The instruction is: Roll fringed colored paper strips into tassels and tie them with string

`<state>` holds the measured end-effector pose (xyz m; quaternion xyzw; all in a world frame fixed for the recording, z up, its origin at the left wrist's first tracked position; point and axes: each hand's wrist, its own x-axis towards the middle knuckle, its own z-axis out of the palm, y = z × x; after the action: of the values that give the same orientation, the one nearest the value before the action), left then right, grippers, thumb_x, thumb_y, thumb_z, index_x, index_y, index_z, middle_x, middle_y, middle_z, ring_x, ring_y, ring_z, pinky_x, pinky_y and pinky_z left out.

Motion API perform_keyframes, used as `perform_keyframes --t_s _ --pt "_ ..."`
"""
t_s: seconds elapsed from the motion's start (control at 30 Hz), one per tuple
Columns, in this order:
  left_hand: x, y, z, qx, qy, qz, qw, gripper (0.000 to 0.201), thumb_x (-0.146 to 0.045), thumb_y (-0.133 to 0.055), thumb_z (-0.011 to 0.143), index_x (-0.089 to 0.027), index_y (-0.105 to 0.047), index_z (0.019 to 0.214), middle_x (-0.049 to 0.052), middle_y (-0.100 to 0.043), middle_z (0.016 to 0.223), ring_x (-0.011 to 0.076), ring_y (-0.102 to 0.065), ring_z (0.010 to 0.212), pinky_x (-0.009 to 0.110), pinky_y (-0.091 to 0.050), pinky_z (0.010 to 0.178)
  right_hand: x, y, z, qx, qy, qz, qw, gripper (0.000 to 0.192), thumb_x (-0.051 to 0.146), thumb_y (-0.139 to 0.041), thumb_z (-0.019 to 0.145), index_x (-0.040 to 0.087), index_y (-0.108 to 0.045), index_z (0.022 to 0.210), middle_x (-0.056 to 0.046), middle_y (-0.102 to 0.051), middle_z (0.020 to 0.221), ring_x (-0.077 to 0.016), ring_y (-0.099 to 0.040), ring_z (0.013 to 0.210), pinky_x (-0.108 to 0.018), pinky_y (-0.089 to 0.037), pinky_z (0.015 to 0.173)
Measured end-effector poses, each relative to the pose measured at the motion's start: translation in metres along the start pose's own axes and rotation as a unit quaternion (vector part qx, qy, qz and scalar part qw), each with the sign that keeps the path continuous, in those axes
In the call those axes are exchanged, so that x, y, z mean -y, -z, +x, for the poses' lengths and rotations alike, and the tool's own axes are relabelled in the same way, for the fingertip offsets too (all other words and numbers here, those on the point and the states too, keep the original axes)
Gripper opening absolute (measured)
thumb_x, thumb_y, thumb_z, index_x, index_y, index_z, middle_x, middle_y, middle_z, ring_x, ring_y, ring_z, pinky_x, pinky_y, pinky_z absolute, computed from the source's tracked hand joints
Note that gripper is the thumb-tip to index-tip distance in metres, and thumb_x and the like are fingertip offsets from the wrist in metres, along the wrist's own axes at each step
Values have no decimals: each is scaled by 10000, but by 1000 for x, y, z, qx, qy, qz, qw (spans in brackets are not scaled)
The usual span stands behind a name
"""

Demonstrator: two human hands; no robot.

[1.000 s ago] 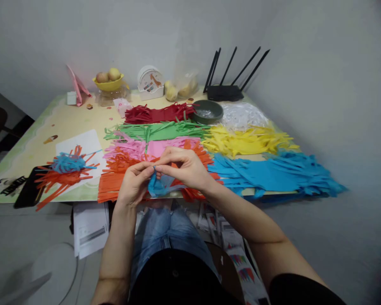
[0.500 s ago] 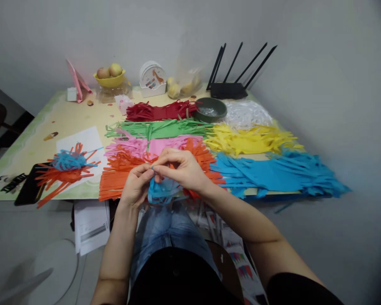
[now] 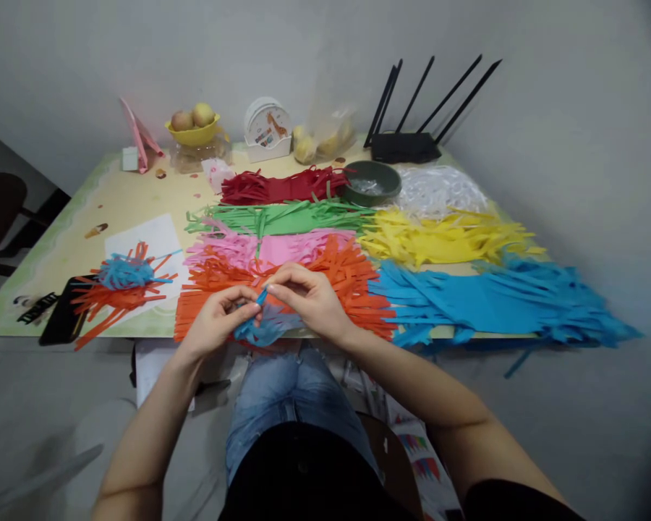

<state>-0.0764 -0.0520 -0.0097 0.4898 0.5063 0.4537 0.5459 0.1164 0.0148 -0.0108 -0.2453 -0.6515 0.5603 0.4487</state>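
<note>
Both hands, left hand [image 3: 214, 323] and right hand [image 3: 309, 300], pinch a small blue fringed paper bundle [image 3: 260, 327] right at the table [image 3: 65, 246] front edge, lower centre of frame.

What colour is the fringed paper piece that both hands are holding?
Blue: the fringed paper piece, pinched between left hand and right hand, head view.

both my forearms bare, angled inward from the lower corners, left hand [image 3: 215, 320] and right hand [image 3: 308, 298] meeting at centre, fingertips of each pinched shut and nearly touching, wrists level, my elbows spread wide
</note>
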Motion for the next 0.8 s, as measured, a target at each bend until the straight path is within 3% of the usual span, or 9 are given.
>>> perform_keyframes --t_s 0.1,0.17,0.23,0.3,0.37,0.5,0.57,0.7,0.8 --pt "-20 63 8 -172 -50 186 966 426 -532 -832 641 -175 -708 839 56 -712 712 207 -670 640 323 -550 588 -5 17 -1 13 -21 -14 1000 251 378 -699 870 189 -747 1029 -50 -747 951 -148 -661 838 -273 -509 753" --pt "-39 115 15 -359 -127 284 880 409 -534 -793 673 -194 -686 873 58 -730 843 285 -693 891 465 -571 825 -9 34 1 9 -17 -56 998 242 364 -673 886 184 -745 1031 -51 -753 945 -149 -664 828 -269 -501 740" --pt "-52 162 22 -444 -167 329 817 274 -427 -732 779 -215 -669 940 45 -720 1104 317 -547 1275 531 -370 1146 -17 51 9 7 4 -122 993 212 345 -639 902 171 -749 953 -54 -753 902 -157 -662 815 -277 -490 744" --pt "-48 196 29 -450 -156 487 732 230 -393 -612 880 -212 -671 1009 33 -677 1277 311 -507 1354 493 -295 1195 -28 69 25 -3 33 -203 979 213 322 -607 913 160 -744 892 -61 -747 875 -169 -656 814 -288 -479 754" --pt "-31 213 35 -369 -57 592 714 289 -380 -507 920 -188 -682 1044 90 -666 1327 342 -546 1322 493 -383 1109 -38 87 51 -16 52 -297 953 213 286 -583 920 150 -742 880 -74 -741 880 -184 -647 827 -296 -470 769" --pt "5 212 43 -237 51 641 729 269 -363 -561 813 -153 -728 828 183 -765 960 396 -699 957 504 -507 844 -56 124 127 5 22 -536 844 296 220 -481 970 92 -746 1007 -145 -725 1018 -219 -623 939 -315 -445 866" --pt "4 202 50 -229 61 665 708 334 -379 -514 849 -131 -737 834 241 -747 998 448 -663 1021 586 -471 886 -65 138 168 36 2 -612 790 353 202 -428 988 60 -733 1096 -181 -707 1095 -245 -598 1018 -338 -418 928" --pt "-26 159 99 -225 -22 715 662 442 -401 -410 944 -121 -749 993 255 -709 1169 454 -576 1172 630 -393 1001 -94 148 230 98 -9 -653 751 319 176 -516 936 18 -725 1118 -237 -678 1182 -291 -545 1106 -374 -400 938" --pt "-44 109 174 -118 -132 677 714 364 -347 -462 944 -143 -754 1018 175 -743 1113 323 -647 1082 455 -435 1048 -117 147 253 138 -14 -677 723 321 155 -544 916 -9 -711 1135 -276 -655 1228 -322 -509 1163 -408 -392 941"
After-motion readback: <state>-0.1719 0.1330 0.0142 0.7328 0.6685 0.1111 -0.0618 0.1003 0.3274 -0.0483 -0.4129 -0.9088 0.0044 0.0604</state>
